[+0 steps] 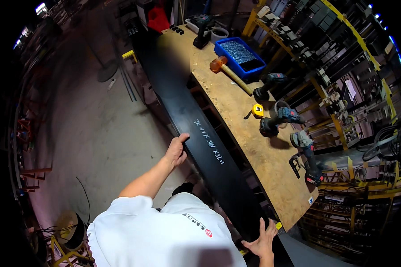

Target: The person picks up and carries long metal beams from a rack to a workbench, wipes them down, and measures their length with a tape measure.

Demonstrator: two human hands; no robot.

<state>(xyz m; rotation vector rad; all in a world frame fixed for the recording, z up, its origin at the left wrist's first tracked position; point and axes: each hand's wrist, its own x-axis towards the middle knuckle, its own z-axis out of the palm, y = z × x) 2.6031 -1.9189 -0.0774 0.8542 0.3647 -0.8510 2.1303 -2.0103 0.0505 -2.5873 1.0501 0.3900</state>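
Observation:
A long black panel [196,120] with white handwriting on its face runs diagonally from the far left to the near right in front of me. My left hand [177,151] grips its left edge near the middle, thumb on top and the other fingers curled at the edge. Toward the near end my right hand [262,242] rests on the panel, its fingers and thumb spread apart. Part of the panel's far stretch is blurred.
Right of the panel stands a wooden bench top [258,151]. On it are a mallet [229,73], a blue bin [240,55] of small metal pieces, a yellow tape measure [256,111], a cordless drill [278,120] and an angle grinder [307,155]. Yellow racks [338,129] stand beyond.

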